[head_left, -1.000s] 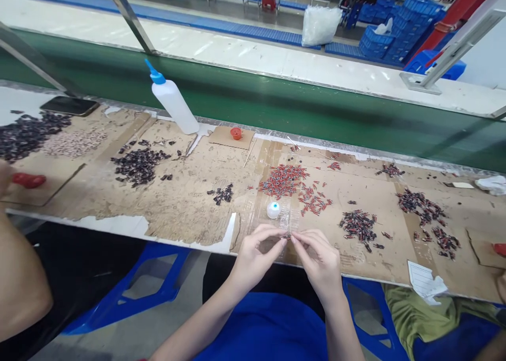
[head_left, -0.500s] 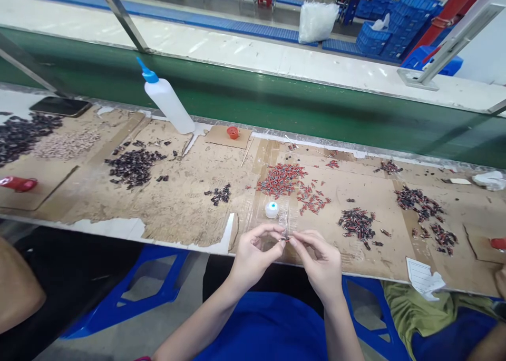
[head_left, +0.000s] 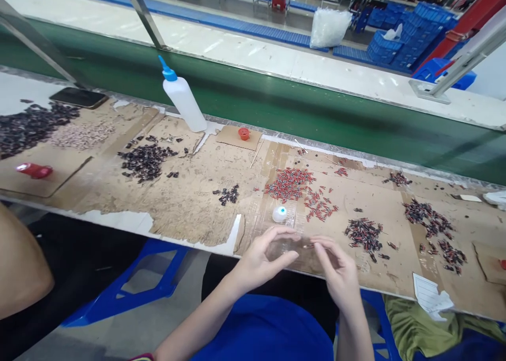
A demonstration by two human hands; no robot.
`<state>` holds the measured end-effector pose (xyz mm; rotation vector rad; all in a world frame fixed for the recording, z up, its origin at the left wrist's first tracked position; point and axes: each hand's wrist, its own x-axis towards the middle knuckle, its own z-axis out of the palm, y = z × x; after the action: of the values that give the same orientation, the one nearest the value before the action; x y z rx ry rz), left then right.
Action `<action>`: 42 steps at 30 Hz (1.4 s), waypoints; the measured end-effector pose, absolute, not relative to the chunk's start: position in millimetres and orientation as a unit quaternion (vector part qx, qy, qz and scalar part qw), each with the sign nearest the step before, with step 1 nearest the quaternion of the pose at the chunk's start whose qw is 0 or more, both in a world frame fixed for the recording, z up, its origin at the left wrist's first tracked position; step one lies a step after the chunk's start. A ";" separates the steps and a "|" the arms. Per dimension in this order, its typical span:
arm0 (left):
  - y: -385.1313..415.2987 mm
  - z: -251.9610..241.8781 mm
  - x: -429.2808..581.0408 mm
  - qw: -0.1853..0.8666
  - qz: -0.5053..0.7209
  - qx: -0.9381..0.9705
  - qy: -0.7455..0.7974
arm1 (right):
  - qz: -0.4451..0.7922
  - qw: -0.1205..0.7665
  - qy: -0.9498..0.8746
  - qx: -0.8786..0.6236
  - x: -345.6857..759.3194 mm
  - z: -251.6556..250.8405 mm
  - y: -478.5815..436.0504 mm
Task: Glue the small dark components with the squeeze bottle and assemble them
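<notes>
My left hand (head_left: 263,258) hovers at the near edge of the cardboard-covered bench (head_left: 177,208), fingers curved and apart from the thumb, with nothing plainly in it. My right hand (head_left: 336,266) is just to its right, its fingers bent together and smeared by motion; a tiny dark bit (head_left: 306,245) shows at its fingertips between the two hands. Just beyond the hands stand a white cap with a blue centre (head_left: 279,214), a pile of small red parts (head_left: 290,184) and a pile of dark-and-red parts (head_left: 363,232).
A white squeeze bottle with a blue tip (head_left: 184,100) and a red cap (head_left: 244,134) stand by the green conveyor belt (head_left: 296,108). Dark part piles (head_left: 146,161) lie left, more piles (head_left: 429,218) right. Another person's arm (head_left: 19,276) is at far left near a red object (head_left: 35,170).
My hands, pinched together on a small part before, have drawn apart and dropped slightly toward the bench edge. The view has shifted a little to the left.
</notes>
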<state>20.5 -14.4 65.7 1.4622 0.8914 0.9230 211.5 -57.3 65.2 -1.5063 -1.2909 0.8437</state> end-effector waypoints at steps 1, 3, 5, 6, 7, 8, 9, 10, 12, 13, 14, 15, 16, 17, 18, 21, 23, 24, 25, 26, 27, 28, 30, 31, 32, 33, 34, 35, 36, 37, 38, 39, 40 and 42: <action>-10.6 66.7 12.7 0.548 0.393 0.634 0.379 | 0.313 0.476 -0.511 -0.644 222.1 63.0 -59.1; -0.4 66.1 -6.6 0.491 0.414 0.648 0.409 | 0.217 0.474 -0.464 -0.716 243.5 59.0 -62.4; 13.0 61.2 -27.6 0.394 0.450 0.643 0.478 | 0.107 0.432 -0.455 -0.771 258.0 56.6 -63.5; 20.8 57.3 -37.3 0.339 0.460 0.638 0.515 | 0.064 0.416 -0.464 -0.780 260.2 55.8 -62.4; 29.2 52.9 -45.9 0.289 0.461 0.637 0.546 | 0.037 0.407 -0.482 -0.775 258.4 54.9 -60.1; 38.2 48.2 -53.0 0.251 0.455 0.641 0.565 | 0.027 0.405 -0.508 -0.759 252.8 53.7 -56.4; 47.6 43.5 -58.5 0.231 0.447 0.650 0.570 | 0.033 0.407 -0.540 -0.736 243.7 52.0 -51.4; 57.3 39.1 -62.5 0.220 0.437 0.661 0.569 | 0.051 0.407 -0.573 -0.710 232.2 49.5 -45.3; 76.1 31.7 -66.9 0.205 0.411 0.688 0.561 | 0.095 0.388 -0.633 -0.663 205.9 42.7 -31.0; 84.7 28.7 -67.9 0.197 0.390 0.703 0.561 | 0.105 0.383 -0.643 -0.655 193.2 38.8 -23.5; 92.3 26.2 -68.5 0.187 0.367 0.716 0.563 | 0.102 0.388 -0.649 -0.646 181.9 35.0 -16.2; 98.4 24.2 -68.7 0.178 0.344 0.726 0.568 | 0.104 0.387 -0.656 -0.640 172.6 31.7 -9.5; 102.9 22.5 -68.8 0.173 0.322 0.735 0.571 | 0.109 0.388 -0.659 -0.635 165.3 29.0 -3.9; 105.6 21.3 -68.5 0.169 0.305 0.742 0.572 | 0.116 0.389 -0.661 -0.631 160.0 27.3 0.6; 106.6 20.4 -67.9 0.170 0.292 0.749 0.570 | 0.129 0.390 -0.661 -0.627 156.4 26.5 3.7; 100.3 19.6 -63.1 0.187 0.273 0.763 0.555 | 0.188 0.402 -0.638 -0.629 152.8 27.8 5.1; 91.9 20.6 -57.8 0.209 0.273 0.769 0.538 | 0.249 0.414 -0.591 -0.646 153.7 29.5 1.4; 87.7 21.5 -55.1 0.222 0.275 0.773 0.527 | 0.284 0.426 -0.560 -0.651 154.8 30.1 -1.1; 84.0 22.6 -52.7 0.232 0.278 0.778 0.514 | 0.320 0.443 -0.529 -0.650 156.3 30.5 -3.6; 80.9 23.8 -50.9 0.239 0.280 0.783 0.502 | 0.353 0.461 -0.501 -0.641 158.3 30.7 -6.0; 78.8 25.1 -49.7 0.240 0.282 0.787 0.493 | 0.380 0.482 -0.479 -0.627 160.7 30.8 -8.2; 77.5 26.3 -49.2 0.236 0.284 0.789 0.491 | 0.398 0.502 -0.463 -0.612 163.6 30.8 -10.1; 77.3 28.1 -49.8 0.217 0.281 0.791 0.498 | 0.408 0.536 -0.444 -0.592 170.2 30.9 -13.2; 78.0 28.5 -50.5 0.209 0.275 0.792 0.503 | 0.407 0.546 -0.437 -0.588 173.7 30.9 -14.5; 78.9 28.6 -51.2 0.203 0.266 0.794 0.507 | 0.405 0.555 -0.428 -0.587 177.0 30.8 -15.7; 79.9 28.4 -51.7 0.200 0.256 0.797 0.509 | 0.405 0.562 -0.418 -0.588 179.9 30.5 -16.7; 80.8 28.0 -51.8 0.200 0.248 0.799 0.510 | 0.409 0.570 -0.403 -0.588 182.4 30.2 -17.4; 81.3 27.4 -51.4 0.200 0.242 0.802 0.509 | 0.413 0.581 -0.385 -0.586 184.2 29.8 -18.0; 81.3 26.6 -50.6 0.202 0.240 0.804 0.505 | 0.417 0.596 -0.365 -0.582 185.5 29.3 -18.2; 80.8 25.4 -49.3 0.204 0.240 0.807 0.499 | 0.419 0.612 -0.346 -0.575 186.3 29.0 -18.0; 79.6 24.0 -47.7 0.206 0.242 0.809 0.493 | 0.420 0.627 -0.328 -0.568 186.6 28.9 -17.3; 77.7 22.3 -45.9 0.208 0.245 0.811 0.488 | 0.422 0.640 -0.312 -0.562 186.4 28.9 -16.3; 75.0 20.4 -44.1 0.210 0.249 0.813 0.482 | 0.424 0.649 -0.296 -0.559 185.8 29.2 -14.9; 68.1 16.1 -41.2 0.216 0.258 0.815 0.471 | 0.432 0.655 -0.269 -0.558 183.2 30.2 -11.5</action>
<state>-41.2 68.1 16.1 2.2593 1.3045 0.7157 183.2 -11.5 30.2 -1.2657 -0.6110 0.9789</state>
